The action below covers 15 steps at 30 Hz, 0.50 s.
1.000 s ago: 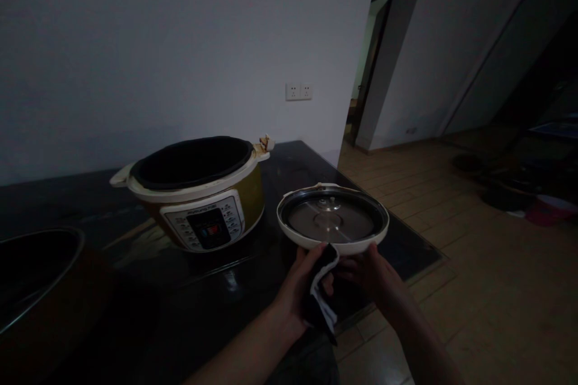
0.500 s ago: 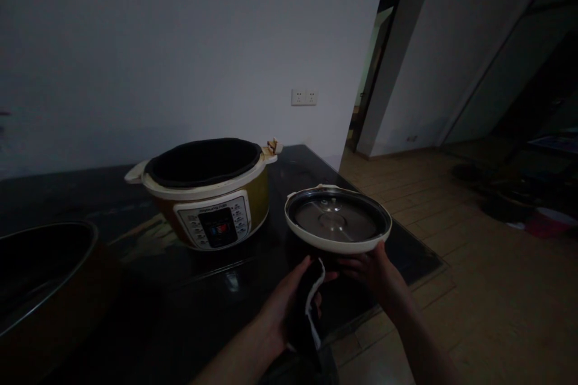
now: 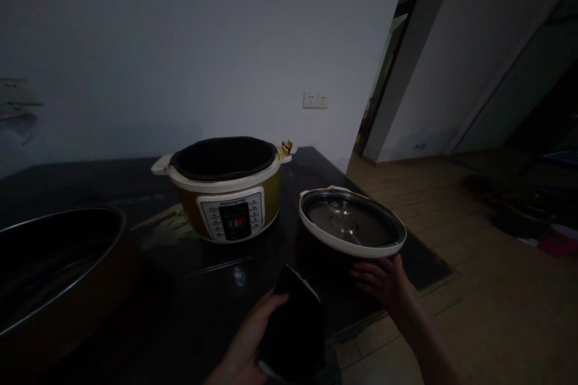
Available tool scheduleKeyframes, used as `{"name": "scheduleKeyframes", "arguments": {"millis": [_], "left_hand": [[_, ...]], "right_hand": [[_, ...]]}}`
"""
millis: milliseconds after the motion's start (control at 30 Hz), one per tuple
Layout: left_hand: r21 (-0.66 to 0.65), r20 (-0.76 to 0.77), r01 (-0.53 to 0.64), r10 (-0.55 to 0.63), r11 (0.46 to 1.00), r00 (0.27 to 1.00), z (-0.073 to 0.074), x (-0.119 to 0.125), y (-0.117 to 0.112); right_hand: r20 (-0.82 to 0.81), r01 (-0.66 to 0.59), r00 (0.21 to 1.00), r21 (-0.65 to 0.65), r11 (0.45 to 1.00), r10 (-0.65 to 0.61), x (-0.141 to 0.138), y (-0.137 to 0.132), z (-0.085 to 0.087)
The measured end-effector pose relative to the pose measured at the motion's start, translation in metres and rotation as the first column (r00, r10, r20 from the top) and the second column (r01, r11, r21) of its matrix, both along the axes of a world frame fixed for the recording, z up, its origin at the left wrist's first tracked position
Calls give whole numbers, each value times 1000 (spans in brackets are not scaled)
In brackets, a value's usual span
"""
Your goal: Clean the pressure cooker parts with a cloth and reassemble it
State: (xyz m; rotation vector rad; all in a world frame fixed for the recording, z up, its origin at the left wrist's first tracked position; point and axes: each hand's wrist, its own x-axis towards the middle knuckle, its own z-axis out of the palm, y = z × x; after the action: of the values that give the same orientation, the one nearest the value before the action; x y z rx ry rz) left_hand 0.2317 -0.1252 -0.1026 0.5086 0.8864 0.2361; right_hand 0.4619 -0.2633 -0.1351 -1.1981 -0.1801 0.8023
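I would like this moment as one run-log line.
left hand: holds dark cloth; right hand: supports cooker lid; electric cooker: lid off, on dark table

Sockets [image 3: 315,100] sit on the pale wall [image 3: 189,42], a pink tub [image 3: 559,245] on the floor [image 3: 492,307].

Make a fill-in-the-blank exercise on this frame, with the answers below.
1. The dark cloth is in the person's ____ hand.
2. The right hand is at the near edge of the round lid, whose outer rim is ____ in colour.
3. In the picture, the lid is to the ____ of the cooker.

Missing words: left; white; right.
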Motion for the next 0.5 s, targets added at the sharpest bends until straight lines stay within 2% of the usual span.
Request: {"name": "scheduleKeyframes", "arguments": {"millis": [67, 133, 233, 333, 400, 500], "left_hand": [[-6, 51, -43, 43, 999, 998, 0, -3, 2], [-12, 104, -85, 86, 996, 991, 2, -6, 5], [61, 198, -112, 98, 992, 975, 6, -12, 5], [273, 329, -65, -30, 960, 944, 11, -18, 3], [480, 339, -40, -143, 876, 930, 16, -23, 4], [739, 241, -22, -234, 673, 942, 22, -31, 10]], "right_hand": [[63, 41, 997, -30, 999, -40, -14, -5, -2], [155, 33, 988, -57, 998, -23, -35, -7, -2], [266, -92, 959, -35, 995, 98, -73, -1, 1], [350, -279, 908, 93, 956, 231, -107, 20, 6], [389, -337, 881, 115, 935, 270, -122, 36, 10], [391, -262, 893, 49, 964, 223, -133, 54, 15]]}}
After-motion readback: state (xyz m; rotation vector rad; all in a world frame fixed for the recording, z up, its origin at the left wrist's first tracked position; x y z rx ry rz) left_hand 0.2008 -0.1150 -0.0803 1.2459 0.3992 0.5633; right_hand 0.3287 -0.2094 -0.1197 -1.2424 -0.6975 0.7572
